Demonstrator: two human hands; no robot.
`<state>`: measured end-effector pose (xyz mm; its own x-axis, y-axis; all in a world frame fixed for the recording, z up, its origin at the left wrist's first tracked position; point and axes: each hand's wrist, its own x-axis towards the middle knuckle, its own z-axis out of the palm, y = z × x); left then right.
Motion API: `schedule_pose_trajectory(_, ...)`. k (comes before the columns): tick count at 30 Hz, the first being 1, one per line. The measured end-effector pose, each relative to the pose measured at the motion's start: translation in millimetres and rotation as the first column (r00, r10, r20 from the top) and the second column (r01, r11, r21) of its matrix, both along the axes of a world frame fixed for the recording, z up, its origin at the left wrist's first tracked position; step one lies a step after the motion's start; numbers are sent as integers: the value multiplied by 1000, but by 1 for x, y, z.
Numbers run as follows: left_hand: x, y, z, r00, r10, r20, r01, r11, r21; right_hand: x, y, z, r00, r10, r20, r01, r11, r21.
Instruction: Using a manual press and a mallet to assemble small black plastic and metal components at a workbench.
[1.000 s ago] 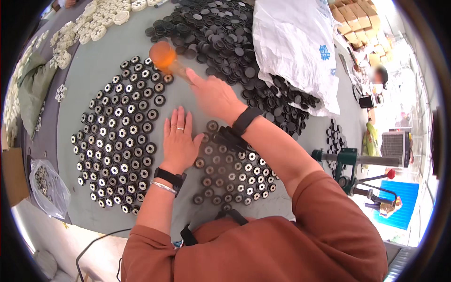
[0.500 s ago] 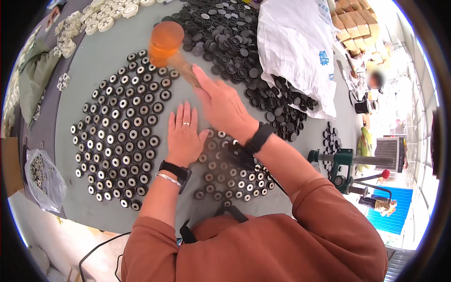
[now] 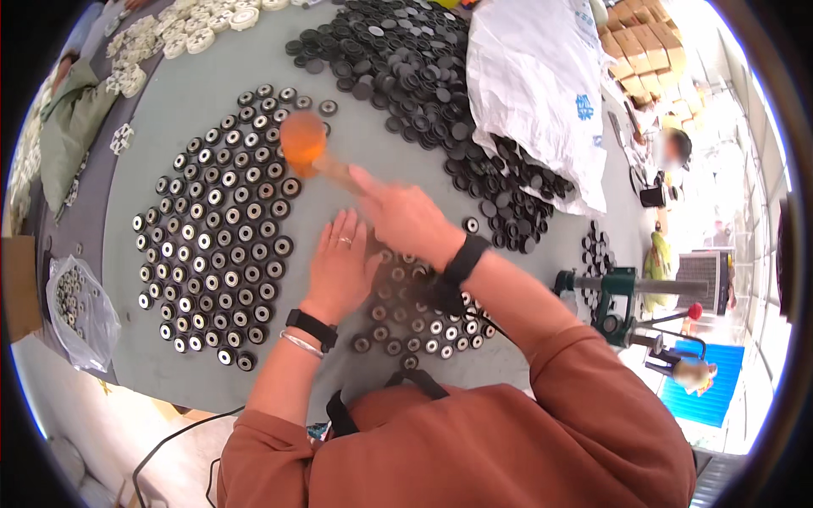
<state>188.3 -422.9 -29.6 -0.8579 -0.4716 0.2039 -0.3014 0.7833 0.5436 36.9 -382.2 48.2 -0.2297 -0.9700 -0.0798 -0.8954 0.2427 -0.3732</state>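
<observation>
I am seeing my right hand (image 3: 411, 218) closing its grip on the orange mallet (image 3: 303, 141), head at ten o'clock, while my left hand (image 3: 340, 265) is lying flat, open, on the bench (image 3: 212, 93).

Operator: rust-orange long-sleeved top, wrist accessories on both arms.
Both sleeves are pushed up toward the elbows. The left hand (image 3: 340, 264) carries a ring on one finger, a black watch band (image 3: 311, 327) at the wrist and a thin silver bangle (image 3: 301, 345) just nearer the body. The right hand (image 3: 408, 218) carries a black wristband (image 3: 465, 258). A black strap (image 3: 340, 415) crosses the chest.
</observation>
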Motion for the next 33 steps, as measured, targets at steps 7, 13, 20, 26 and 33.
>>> schedule_pose_trajectory(7,-38,-54,3,949,304,-87,-312,946,-94,-56,-58,2,986,-121,114,151,936,-319)
schedule_pose_trajectory(13,-76,-89,2,893,419,162,-412,908,-78,-83,-90,-14,996,-76,-39,67,979,-191)
schedule_pose_trajectory(20,-66,-64,0,945,283,161,-280,959,-43,-58,-2,-7,997,-44,67,49,996,-77)
schedule_pose_trajectory(26,-25,26,14,990,-58,128,45,994,97,-35,120,-2,987,-120,108,128,990,-64)
schedule_pose_trajectory(33,-5,49,21,992,-116,42,105,973,206,-13,126,18,959,-197,204,216,973,-80)
